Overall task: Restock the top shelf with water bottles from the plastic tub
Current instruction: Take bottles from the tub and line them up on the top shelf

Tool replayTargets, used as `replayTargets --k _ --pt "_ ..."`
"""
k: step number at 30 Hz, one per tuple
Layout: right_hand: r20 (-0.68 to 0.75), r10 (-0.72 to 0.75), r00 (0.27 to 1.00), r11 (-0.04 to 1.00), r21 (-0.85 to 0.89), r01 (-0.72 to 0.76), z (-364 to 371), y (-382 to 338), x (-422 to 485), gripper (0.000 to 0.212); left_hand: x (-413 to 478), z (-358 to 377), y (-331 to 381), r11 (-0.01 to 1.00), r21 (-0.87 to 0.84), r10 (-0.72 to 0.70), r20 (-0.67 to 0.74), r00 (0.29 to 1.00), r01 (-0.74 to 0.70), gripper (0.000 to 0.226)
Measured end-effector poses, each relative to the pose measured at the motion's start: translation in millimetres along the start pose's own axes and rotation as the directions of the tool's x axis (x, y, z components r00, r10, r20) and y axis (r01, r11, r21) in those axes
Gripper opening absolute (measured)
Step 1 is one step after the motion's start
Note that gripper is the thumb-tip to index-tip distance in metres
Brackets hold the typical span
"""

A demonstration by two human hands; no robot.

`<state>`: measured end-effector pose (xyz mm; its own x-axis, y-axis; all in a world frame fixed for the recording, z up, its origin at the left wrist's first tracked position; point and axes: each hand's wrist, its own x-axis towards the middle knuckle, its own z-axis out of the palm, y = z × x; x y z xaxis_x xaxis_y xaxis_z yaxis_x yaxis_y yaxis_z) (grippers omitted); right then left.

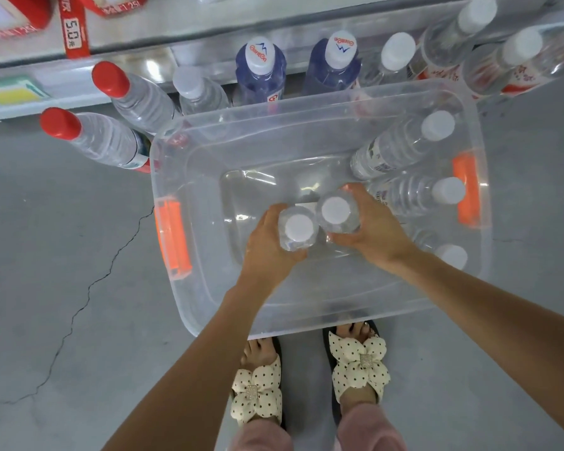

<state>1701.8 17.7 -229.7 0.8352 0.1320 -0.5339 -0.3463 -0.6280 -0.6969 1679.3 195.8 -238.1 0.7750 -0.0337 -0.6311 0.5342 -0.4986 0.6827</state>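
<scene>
Here a person leans over a clear tub point(306, 315) that sits on the grey floor point(79, 255), both bare arms reaching down into it. The left hand point(264, 245) grips the left bottle point(298, 227) and the right hand point(375, 229) grips the right bottle point(336, 211). On each hand the fingers point(355, 190) and thumb are clamped round the bottle's body, just under its white cap. The two bottles stand upright, side by side and touching, above the middle of the tub; whether they rest on its bottom I cannot tell. Three spare bottles point(404, 144), also white-capped, lean along the tub's right wall, next to one orange handle point(468, 187); a second orange grip is on the left wall. Beyond the far rim, against the shelf point(176, 37), stand two red-capped bottles point(111, 135) at the left, two blue bottles point(261, 70) in the middle and more clear white-capped ones at the right. A red price tag point(75, 34) hangs on the shelf. A crack point(88, 288) runs across the floor left of the tub. Two dotted slippers point(258, 392) stand just before the near rim.
</scene>
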Motion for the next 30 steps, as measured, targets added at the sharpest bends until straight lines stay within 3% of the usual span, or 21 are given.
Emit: replayTargets --k 4,7,10,15,19,21,26,30 --pt "-0.033 0.070 0.997 0.987 0.148 -0.064 -5.2 -16.8 3.1 0.063 -9.9 -10.4 11.1 0.993 -0.118 -0.011 0.020 1.000 0.013 0.063" --pt "0.041 0.071 0.997 0.958 0.276 -0.079 -16.4 -32.9 3.4 0.062 -23.4 -24.2 19.1 0.972 -0.234 -0.028 0.003 1.000 0.028 0.067" --pt "0.125 0.006 0.992 0.957 0.286 -0.042 -38.0 -55.0 0.6 0.060 -34.6 -47.2 31.4 0.954 -0.297 -0.028 0.011 1.000 0.030 0.077" --pt "0.215 0.010 0.977 0.926 0.366 -0.090 -77.3 -108.1 -19.8 0.066 -54.5 -95.4 73.2 0.922 -0.386 -0.034 -0.036 0.999 0.018 0.063" --pt "0.239 0.016 0.971 0.891 0.437 -0.122 -99.6 -157.6 -41.6 0.045 -73.0 -129.7 115.8 0.879 -0.476 -0.052 -0.062 0.997 0.016 0.055" --pt "0.222 0.025 0.975 0.901 0.418 -0.119 -106.5 -180.3 -51.3 0.052 -84.7 -144.5 137.1 0.873 -0.488 -0.033 -0.064 0.997 -0.003 0.053" --pt "0.171 0.130 0.977 0.850 0.488 -0.199 -118.4 -233.5 -80.0 0.076 -116.8 -173.3 185.5 0.823 -0.568 -0.025 -0.035 0.999 0.001 0.058" --pt "0.167 0.174 0.970 0.748 0.618 -0.240 -129.0 -271.8 -108.9 0.061 -148.2 -188.1 223.2 0.735 -0.674 -0.095 0.010 0.995 0.076 0.079"
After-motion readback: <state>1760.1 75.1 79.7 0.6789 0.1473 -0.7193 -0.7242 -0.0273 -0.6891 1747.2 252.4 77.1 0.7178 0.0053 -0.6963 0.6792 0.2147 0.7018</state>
